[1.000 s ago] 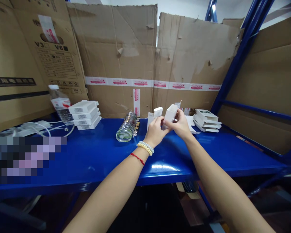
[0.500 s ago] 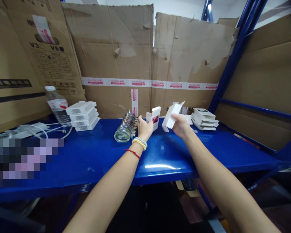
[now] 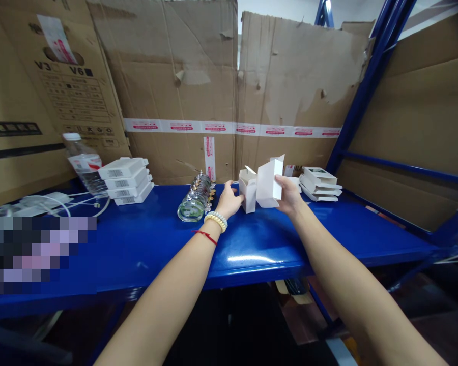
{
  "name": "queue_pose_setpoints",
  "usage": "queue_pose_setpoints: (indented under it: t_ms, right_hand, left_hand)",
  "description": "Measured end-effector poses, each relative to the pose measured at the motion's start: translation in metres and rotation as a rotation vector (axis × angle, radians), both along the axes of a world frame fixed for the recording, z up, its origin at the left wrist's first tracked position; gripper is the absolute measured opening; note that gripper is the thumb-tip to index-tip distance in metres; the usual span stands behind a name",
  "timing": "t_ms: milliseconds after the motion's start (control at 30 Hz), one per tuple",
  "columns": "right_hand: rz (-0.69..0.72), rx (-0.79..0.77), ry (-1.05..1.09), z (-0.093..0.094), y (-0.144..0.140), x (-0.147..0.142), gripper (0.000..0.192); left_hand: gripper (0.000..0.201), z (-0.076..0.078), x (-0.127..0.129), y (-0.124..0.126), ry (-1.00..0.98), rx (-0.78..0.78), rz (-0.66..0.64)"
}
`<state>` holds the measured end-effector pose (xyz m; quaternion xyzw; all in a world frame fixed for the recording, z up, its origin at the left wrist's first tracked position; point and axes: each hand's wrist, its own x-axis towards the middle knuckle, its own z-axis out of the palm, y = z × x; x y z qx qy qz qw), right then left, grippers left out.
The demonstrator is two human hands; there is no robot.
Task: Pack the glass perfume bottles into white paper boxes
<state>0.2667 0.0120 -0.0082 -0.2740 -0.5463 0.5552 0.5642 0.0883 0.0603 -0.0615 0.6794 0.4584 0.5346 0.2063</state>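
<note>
my right hand (image 3: 290, 195) grips the open white carton (image 3: 270, 182), now upright instead of tilted; my left hand (image 3: 229, 201) has set the small box (image 3: 248, 193) on the blue shelf (image 3: 252, 244), fingers loose beside it

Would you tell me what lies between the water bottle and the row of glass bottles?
In the head view, a stack of white boxes sits between the water bottle and glass bottles.
</note>
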Motion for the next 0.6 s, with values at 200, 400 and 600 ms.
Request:
queue_pose_setpoints:
  t_ms: [200,400,600]
  right_hand:
    - [0.016,0.038,-0.08,0.002,-0.001,0.012,0.056]
    - [-0.128,0.159,-0.073,0.004,0.001,0.016,0.057]
    - [-0.176,0.263,0.162,0.009,-0.005,0.019,0.063]
  left_hand:
    - [0.086,0.014,-0.003,-0.018,-0.164,-0.107,-0.284]
    - [0.065,0.026,0.0,-0.033,-0.076,-0.057,-0.234]
    - [0.069,0.031,0.004,-0.047,0.251,0.096,0.081]
